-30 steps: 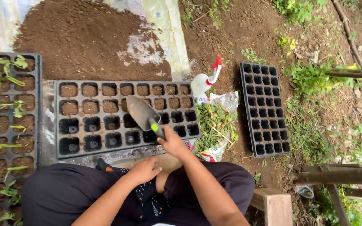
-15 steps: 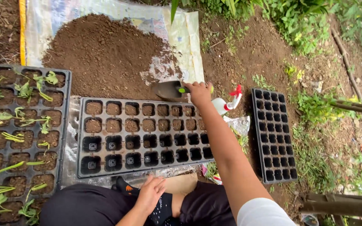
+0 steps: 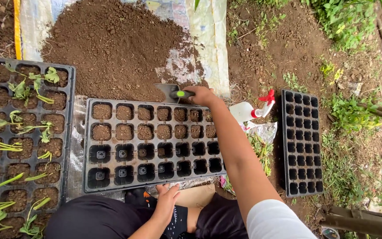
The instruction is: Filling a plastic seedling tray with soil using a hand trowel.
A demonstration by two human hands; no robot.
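Right hand (image 3: 203, 94) clenched around green-handled trowel (image 3: 172, 92), blade at soil heap (image 3: 111, 48) edge, above seedling tray (image 3: 153, 144). Trowel looks stiff, light; grasp handle. Left hand (image 3: 168, 201) rests open-fingered on knee.

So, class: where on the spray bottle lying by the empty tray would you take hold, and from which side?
Take the spray bottle round its white body, coming from above. It lies on its side on the ground, red trigger head pointing right toward the empty black tray, so the broad body faces up; the trigger end is narrow and awkward.
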